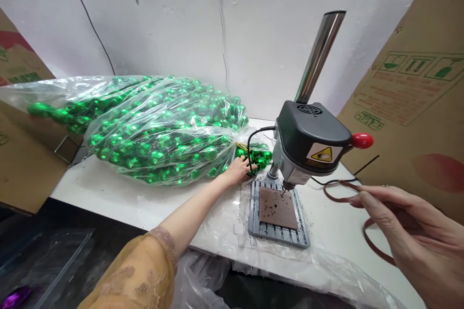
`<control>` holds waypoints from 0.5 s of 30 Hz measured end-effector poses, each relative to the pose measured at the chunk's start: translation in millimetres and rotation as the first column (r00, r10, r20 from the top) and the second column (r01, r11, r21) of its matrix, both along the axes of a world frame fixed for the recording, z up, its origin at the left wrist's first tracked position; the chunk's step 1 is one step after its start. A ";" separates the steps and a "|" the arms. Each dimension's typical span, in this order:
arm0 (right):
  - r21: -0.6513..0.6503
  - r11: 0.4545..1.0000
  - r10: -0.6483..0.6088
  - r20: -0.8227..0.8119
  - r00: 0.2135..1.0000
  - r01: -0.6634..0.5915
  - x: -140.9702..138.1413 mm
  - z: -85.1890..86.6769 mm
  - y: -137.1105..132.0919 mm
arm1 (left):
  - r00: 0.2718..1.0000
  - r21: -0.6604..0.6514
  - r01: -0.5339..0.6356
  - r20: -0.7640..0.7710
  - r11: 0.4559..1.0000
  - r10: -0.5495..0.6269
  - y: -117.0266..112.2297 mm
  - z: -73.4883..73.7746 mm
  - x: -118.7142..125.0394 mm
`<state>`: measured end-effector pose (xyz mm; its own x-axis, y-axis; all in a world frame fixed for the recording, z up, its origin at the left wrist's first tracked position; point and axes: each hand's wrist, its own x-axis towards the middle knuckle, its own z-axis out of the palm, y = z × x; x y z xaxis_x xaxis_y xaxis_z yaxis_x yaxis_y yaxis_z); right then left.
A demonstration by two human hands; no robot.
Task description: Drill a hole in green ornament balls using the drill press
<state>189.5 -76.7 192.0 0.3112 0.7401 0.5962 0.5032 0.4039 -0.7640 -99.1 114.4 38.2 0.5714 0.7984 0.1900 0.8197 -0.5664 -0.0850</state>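
Observation:
My left hand [239, 171] reaches across the white table [108, 193] to the mouth of a clear plastic bag [152, 125] stuffed with shiny green ornaments. Its fingers curl round one of the loose green ornaments [255, 158] spilling out by the drill press. My right hand [409, 231] hovers at the right, fingers pinched on a thin brown strap [337, 197] that loops over the table. Between my hands stands a small bench drill press [311, 142] with a red knob [361, 140]. Its bit sits over a brown pad [277, 206] on the ribbed grey base [279, 234].
Cardboard boxes [409, 96] lean at the right and at the left [21, 120]. A white wall with hanging cables is behind. Crumpled clear plastic [290, 265] drapes over the table's front edge. A purple shiny object [16, 297] lies in a bag on the floor at the lower left.

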 end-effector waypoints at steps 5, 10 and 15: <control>-0.027 0.994 -0.113 -0.144 0.983 0.110 0.7 10.4 7.3 | 0.992 -0.001 -0.108 0.063 0.994 0.108 -16.0 -8.5 -3.9; 0.085 0.993 -0.064 -0.180 0.981 0.080 14.5 15.9 35.8 | 0.980 -0.019 -0.135 0.145 0.991 0.137 -31.6 -9.4 -12.0; 0.154 0.986 -0.032 -0.180 0.983 0.061 3.2 16.1 36.0 | 0.973 -0.092 -0.183 0.126 0.979 0.193 -26.1 -3.6 3.7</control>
<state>192.7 -40.7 208.2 0.4538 0.6231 0.6371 0.3871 0.5061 -0.7707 -95.5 88.4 34.6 0.3833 0.9047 0.1860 0.9131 -0.4015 0.0709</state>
